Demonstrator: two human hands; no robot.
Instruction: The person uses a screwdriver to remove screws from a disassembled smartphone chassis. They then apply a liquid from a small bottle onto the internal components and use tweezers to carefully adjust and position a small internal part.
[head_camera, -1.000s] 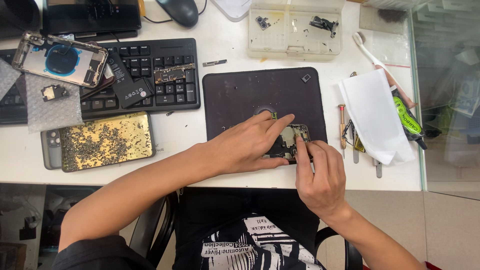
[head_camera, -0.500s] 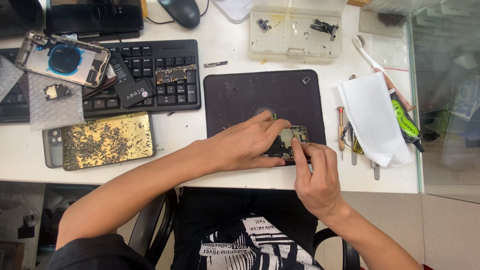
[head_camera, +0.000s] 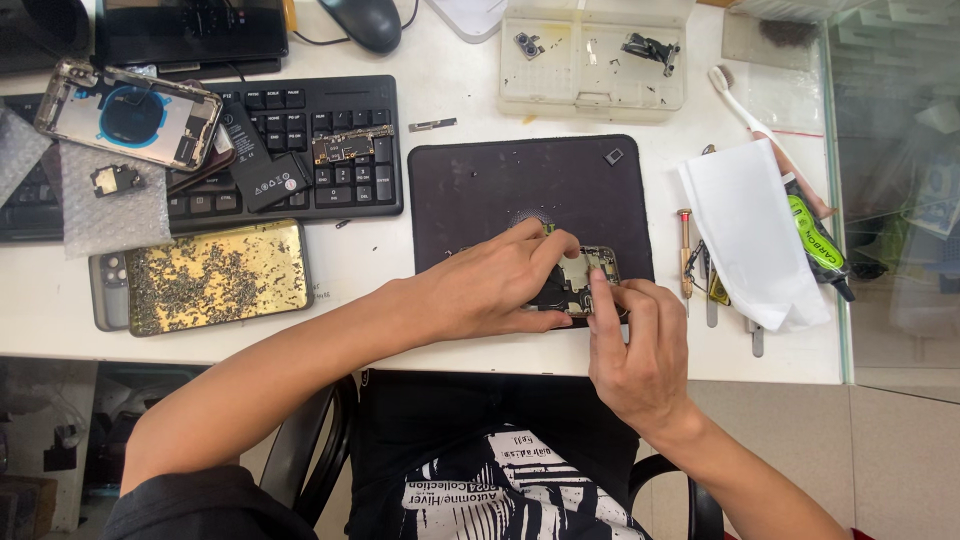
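Barely shifted since earlier, left hand (head_camera: 495, 285) pins the small circuit board (head_camera: 580, 280) on the dark mat (head_camera: 480, 190) (steadying it); right hand (head_camera: 640, 345) fingers press its edge.

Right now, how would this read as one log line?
left hand: steadying small phone circuit board | right hand: forefinger pressing board | surface: dark rectangular work mat | fingers: bare, no tool

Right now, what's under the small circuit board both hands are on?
The circuit board lies on the dark work mat, near its front edge. The left hand and right hand cover the board's lower part, so anything beneath there is hidden.
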